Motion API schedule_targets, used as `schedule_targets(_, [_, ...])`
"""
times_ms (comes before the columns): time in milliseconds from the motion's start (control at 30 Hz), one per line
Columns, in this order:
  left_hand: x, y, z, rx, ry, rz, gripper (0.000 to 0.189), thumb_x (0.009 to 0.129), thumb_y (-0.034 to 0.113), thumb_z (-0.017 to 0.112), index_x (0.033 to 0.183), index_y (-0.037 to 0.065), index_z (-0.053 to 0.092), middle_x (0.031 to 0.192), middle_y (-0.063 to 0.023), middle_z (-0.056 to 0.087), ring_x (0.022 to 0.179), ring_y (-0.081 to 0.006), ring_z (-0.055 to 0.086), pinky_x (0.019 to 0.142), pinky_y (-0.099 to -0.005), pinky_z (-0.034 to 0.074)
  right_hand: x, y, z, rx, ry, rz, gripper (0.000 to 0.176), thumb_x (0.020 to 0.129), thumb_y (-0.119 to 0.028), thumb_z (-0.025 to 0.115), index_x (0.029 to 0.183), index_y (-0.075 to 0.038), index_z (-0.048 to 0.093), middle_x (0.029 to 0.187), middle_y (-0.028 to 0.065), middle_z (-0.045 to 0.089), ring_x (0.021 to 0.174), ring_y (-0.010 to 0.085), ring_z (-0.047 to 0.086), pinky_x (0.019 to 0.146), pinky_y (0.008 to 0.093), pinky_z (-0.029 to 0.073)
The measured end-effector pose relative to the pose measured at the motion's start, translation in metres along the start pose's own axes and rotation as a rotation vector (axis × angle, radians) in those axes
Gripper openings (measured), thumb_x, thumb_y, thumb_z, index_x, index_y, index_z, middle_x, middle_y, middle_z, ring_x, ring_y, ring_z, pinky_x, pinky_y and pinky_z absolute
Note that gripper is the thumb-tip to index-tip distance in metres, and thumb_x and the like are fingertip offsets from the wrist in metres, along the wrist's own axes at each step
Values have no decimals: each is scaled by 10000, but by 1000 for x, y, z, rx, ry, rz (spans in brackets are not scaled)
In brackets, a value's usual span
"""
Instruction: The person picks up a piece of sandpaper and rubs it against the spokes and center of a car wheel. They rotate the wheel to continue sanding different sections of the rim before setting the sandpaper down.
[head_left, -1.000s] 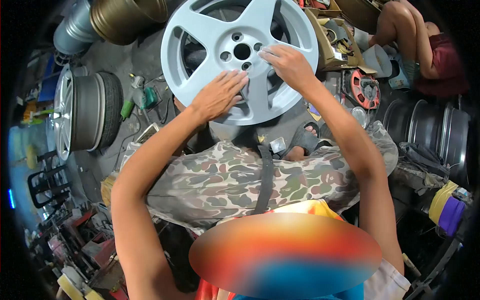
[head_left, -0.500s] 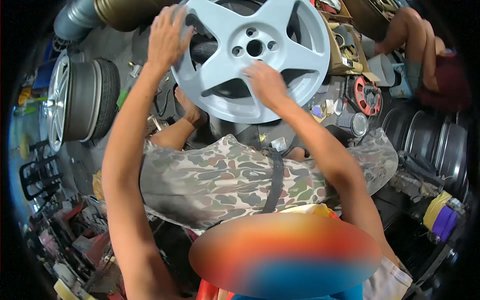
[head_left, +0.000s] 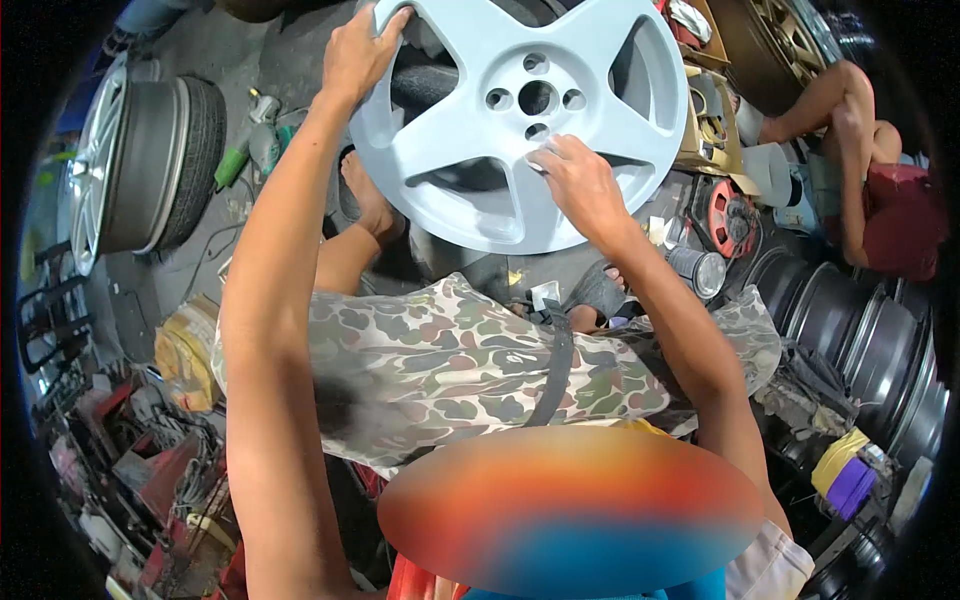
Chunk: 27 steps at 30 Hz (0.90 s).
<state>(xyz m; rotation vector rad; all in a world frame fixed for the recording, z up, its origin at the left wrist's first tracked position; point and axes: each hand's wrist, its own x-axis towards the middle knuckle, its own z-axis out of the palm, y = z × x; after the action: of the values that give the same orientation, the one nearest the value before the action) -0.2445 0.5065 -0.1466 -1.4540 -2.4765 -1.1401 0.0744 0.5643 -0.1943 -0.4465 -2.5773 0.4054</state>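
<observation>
A pale grey five-spoke wheel rim (head_left: 470,215) fills the top middle of the head view, tilted towards me, with bolt holes around its centre bore. My left hand (head_left: 360,55) grips its outer edge at the upper left, thumb over the front and the other fingers partly hidden behind. On the spoke just below the hub, my right hand (head_left: 582,185) has its fingers closed and pressed to the surface. A small pale piece, apparently sandpaper (head_left: 537,160), shows at its fingertips. My camouflage-covered legs (head_left: 470,350) lie below the rim.
At left stands a wheel with a tyre (head_left: 150,165), beside a green power tool (head_left: 235,160). To the right are a cardboard box (head_left: 710,150), a red reel (head_left: 728,215), a tin can (head_left: 700,270) and stacked dark rims (head_left: 850,320). Another person (head_left: 850,150) sits at upper right.
The view has shifted slightly, with the rim now farther right. My right hand has moved slightly right and down, beside the lower bolt hole. My left hand remains on the rim's edge.
</observation>
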Motion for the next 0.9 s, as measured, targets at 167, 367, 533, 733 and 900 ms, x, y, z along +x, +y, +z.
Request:
schedule_targets(167, [-2,2,4,18,41,11,408,984,374,629,1054,-27,645,1002,-328,674,997,-533,617,846,-570,480,49,-39,29,136,58,312,207,836,-37,664,1016,-48,764,1018,176,706,954,363,682,839,457,562])
schedule_targets(367, [-3,2,3,-35,69,27,408,982,382,630,1057,-19,650,1006,-330,674,985,-530,625,841,-575,486,9,-4,-1,-43,-52,132,239,839,-29,668,1057,-59,763,1031,175,713,1024,362,682,913,454,548])
schedule_targets(533, [-1,2,4,0,47,-3,413,976,389,637,1037,-19,657,979,-326,679,987,-523,631,841,-568,492,39,11,-25,137,-10,35,232,822,-25,696,1041,-78,750,1018,136,666,922,351,672,827,450,556])
schedule_targets(733, [0,2,1,-20,43,0,408,974,386,642,1009,-19,669,957,-315,683,968,-524,634,824,-569,500,65,32,5,-99,103,-245,333,725,35,678,1050,-20,728,1034,102,671,1030,308,645,900,410,546])
schedule_targets(900, [-4,0,5,-42,53,12,400,973,382,647,988,-16,673,942,-317,678,953,-526,631,804,-572,501,68,38,-3,-158,102,-247,328,764,6,656,1078,-37,738,1081,108,684,1050,300,660,923,395,559])
